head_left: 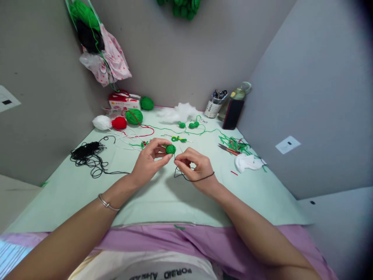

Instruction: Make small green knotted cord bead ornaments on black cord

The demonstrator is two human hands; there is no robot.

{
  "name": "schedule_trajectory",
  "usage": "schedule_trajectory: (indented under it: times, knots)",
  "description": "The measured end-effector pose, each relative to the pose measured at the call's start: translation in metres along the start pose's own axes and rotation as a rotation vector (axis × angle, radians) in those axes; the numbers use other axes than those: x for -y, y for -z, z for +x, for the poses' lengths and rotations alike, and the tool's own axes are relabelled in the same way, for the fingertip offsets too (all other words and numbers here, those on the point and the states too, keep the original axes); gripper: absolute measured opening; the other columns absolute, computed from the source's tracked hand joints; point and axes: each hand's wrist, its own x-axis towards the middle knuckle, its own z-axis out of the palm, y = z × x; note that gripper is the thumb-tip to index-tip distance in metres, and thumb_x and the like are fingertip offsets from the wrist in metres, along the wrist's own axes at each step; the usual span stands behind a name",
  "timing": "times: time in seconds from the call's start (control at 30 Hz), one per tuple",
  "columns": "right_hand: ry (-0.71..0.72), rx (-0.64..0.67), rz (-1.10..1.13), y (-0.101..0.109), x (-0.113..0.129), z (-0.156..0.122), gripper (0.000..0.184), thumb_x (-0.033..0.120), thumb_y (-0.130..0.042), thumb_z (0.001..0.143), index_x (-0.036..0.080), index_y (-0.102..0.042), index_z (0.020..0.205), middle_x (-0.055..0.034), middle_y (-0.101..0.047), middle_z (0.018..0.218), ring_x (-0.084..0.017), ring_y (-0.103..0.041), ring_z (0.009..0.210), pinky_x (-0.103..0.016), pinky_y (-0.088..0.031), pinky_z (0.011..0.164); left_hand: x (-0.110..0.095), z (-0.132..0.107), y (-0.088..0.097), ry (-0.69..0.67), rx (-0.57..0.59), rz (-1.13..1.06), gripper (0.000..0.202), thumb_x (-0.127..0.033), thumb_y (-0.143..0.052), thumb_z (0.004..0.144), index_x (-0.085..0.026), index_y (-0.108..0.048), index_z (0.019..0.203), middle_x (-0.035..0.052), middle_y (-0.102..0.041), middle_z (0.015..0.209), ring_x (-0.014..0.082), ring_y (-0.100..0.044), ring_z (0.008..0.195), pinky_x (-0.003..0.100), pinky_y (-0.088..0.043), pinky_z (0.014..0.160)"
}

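My left hand [152, 158] pinches a small green crocheted ball [170, 149] between thumb and fingers, above the middle of the table. Just to its right, my right hand [196, 167] has thumb and forefinger pressed together on a black yarn strand [174, 154] that runs up to the ball. More of this strand loops below the fingers and passes across the right wrist. A thin needle-like sliver shows by the right fingertips, too fine to make out. Behind the hands lies a green crocheted piece [175, 139] with a crochet hook [186, 140] beside it.
A black yarn tangle [87, 152] lies left. White [101, 122], red [119, 123] and green yarn balls [134, 116] sit at back left, near a box [124, 103]. White stuffing [182, 112] is at the back. Snips [229, 149], green scraps [237, 144] and a phone [233, 114] are right.
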Motion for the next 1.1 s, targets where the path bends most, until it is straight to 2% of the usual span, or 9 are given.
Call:
schedule_trajectory:
  times: [0.13, 0.27, 0.33, 0.43, 0.5, 0.6, 0.67, 0.83, 1.1]
  knots:
    - [-0.016, 0.098, -0.047, -0.002, -0.004, -0.003, 0.009, 0.018, -0.060, 0.088, 0.019, -0.066, 0.083, 0.0005, -0.055, 0.074, -0.009, -0.048, 0.059, -0.024, -0.041, 0.060, 0.002, 0.003, 0.002, 0.075, 0.012, -0.127, 0.029, -0.026, -0.072, 0.080, -0.020, -0.059, 0.105, 0.0032, -0.061, 0.100, 0.0133, -0.060, 0.083, 0.028, -0.052, 0.077]
    - [0.005, 0.056, -0.029, 0.002, -0.004, -0.004, 0.022, 0.018, -0.046, 0.095, 0.020, -0.066, 0.102, -0.0014, -0.058, 0.081, -0.010, -0.052, 0.065, -0.025, -0.044, 0.064, 0.001, 0.004, 0.004, 0.124, 0.017, -0.224, 0.032, -0.027, -0.073, 0.080, -0.020, -0.058, 0.107, 0.0035, -0.063, 0.103, 0.0147, -0.064, 0.084, 0.033, -0.053, 0.083]
    - [-0.012, 0.014, 0.007, 0.004, -0.003, -0.005, 0.032, 0.016, -0.040, 0.095, 0.022, -0.060, 0.119, -0.0004, -0.058, 0.081, -0.010, -0.053, 0.066, -0.025, -0.046, 0.066, 0.000, 0.005, 0.005, 0.147, 0.019, -0.267, 0.031, -0.028, -0.073, 0.080, -0.020, -0.059, 0.106, 0.0029, -0.063, 0.102, 0.0162, -0.067, 0.084, 0.036, -0.053, 0.086]
    - [-0.080, -0.041, 0.053, 0.006, -0.002, -0.005, 0.043, 0.017, -0.043, 0.094, 0.024, -0.045, 0.137, 0.0024, -0.057, 0.077, -0.010, -0.052, 0.061, -0.024, -0.047, 0.065, 0.000, 0.005, 0.006, 0.167, 0.014, -0.285, 0.028, -0.031, -0.073, 0.081, -0.020, -0.061, 0.104, 0.0029, -0.064, 0.099, 0.0165, -0.066, 0.085, 0.036, -0.054, 0.086]
    - [-0.124, -0.064, 0.099, 0.006, -0.001, -0.005, 0.036, 0.020, -0.047, 0.094, 0.023, -0.049, 0.130, 0.0032, -0.059, 0.074, -0.009, -0.052, 0.058, -0.024, -0.046, 0.061, -0.001, 0.005, 0.005, 0.164, 0.009, -0.278, 0.028, -0.031, -0.072, 0.081, -0.020, -0.062, 0.105, 0.0027, -0.064, 0.097, 0.0158, -0.064, 0.086, 0.034, -0.053, 0.086]
    - [-0.133, -0.085, 0.144, 0.006, 0.002, -0.004, 0.009, 0.024, -0.055, 0.093, 0.021, -0.062, 0.096, 0.0011, -0.061, 0.075, -0.010, -0.054, 0.062, -0.024, -0.046, 0.060, -0.001, 0.005, 0.004, 0.158, 0.020, -0.278, 0.030, -0.030, -0.072, 0.082, -0.022, -0.062, 0.109, 0.0021, -0.063, 0.097, 0.0148, -0.062, 0.085, 0.034, -0.053, 0.087]
    - [-0.089, -0.117, 0.131, 0.006, 0.004, -0.003, 0.007, 0.022, -0.061, 0.089, 0.020, -0.065, 0.083, -0.0005, -0.060, 0.079, -0.011, -0.054, 0.068, -0.025, -0.045, 0.063, 0.000, 0.005, 0.003, 0.164, 0.031, -0.287, 0.029, -0.030, -0.073, 0.081, -0.022, -0.063, 0.107, 0.0023, -0.063, 0.100, 0.0144, -0.062, 0.086, 0.034, -0.054, 0.086]
    - [-0.080, -0.141, 0.091, 0.006, 0.007, -0.001, 0.009, 0.016, -0.065, 0.085, 0.020, -0.069, 0.078, 0.0017, -0.052, 0.070, -0.010, -0.047, 0.062, -0.025, -0.041, 0.060, 0.001, 0.004, 0.001, 0.167, 0.041, -0.319, 0.026, -0.028, -0.074, 0.080, -0.021, -0.063, 0.102, 0.0022, -0.063, 0.100, 0.0141, -0.062, 0.088, 0.033, -0.056, 0.085]
    - [-0.125, -0.100, 0.059, 0.004, 0.009, -0.002, 0.012, 0.013, -0.062, 0.084, 0.018, -0.068, 0.074, 0.0024, -0.052, 0.066, -0.009, -0.046, 0.058, -0.024, -0.038, 0.056, 0.001, 0.004, 0.001, 0.149, 0.013, -0.312, 0.028, -0.027, -0.075, 0.078, -0.021, -0.062, 0.102, 0.0017, -0.065, 0.099, 0.0142, -0.065, 0.083, 0.035, -0.056, 0.084]
